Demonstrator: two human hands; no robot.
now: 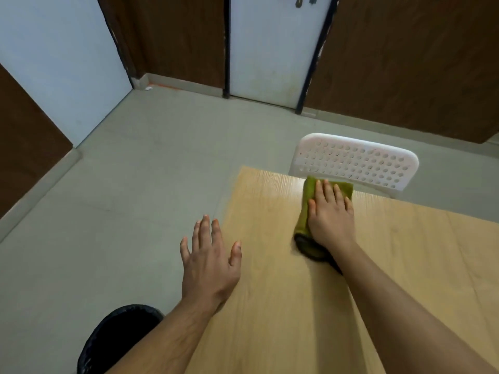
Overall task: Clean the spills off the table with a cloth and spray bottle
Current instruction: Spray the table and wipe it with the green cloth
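Wiping is in hand at the far edge of the table (pixel 297 306), by my judgement. I see the right hand (pixel 330 214) lying flat on a folded green cloth (pixel 310 193), fingers straight and close together, pressing it down on the wood just short of the far edge and near the far left corner. The cloth's near end looks darker, possibly damp; I cannot tell for certain. The left hand (pixel 209 259) is spread open, fingers apart, at the left edge of the table, mostly over the floor (pixel 135 163), holding nothing; whether it touches the edge I cannot tell. No spray bottle is in view, and I cannot make out any spill on the visible surface. A white perforated chair (pixel 356 163) stands just beyond the far edge, behind the cloth. A black bin (pixel 113 338) sits on the floor by the left edge, near side. Risks as I judge them: a further push outward would carry the cloth over the far edge, since only a flat palm holds it; a dirty or saturated cloth could smear residue rather than lift it.
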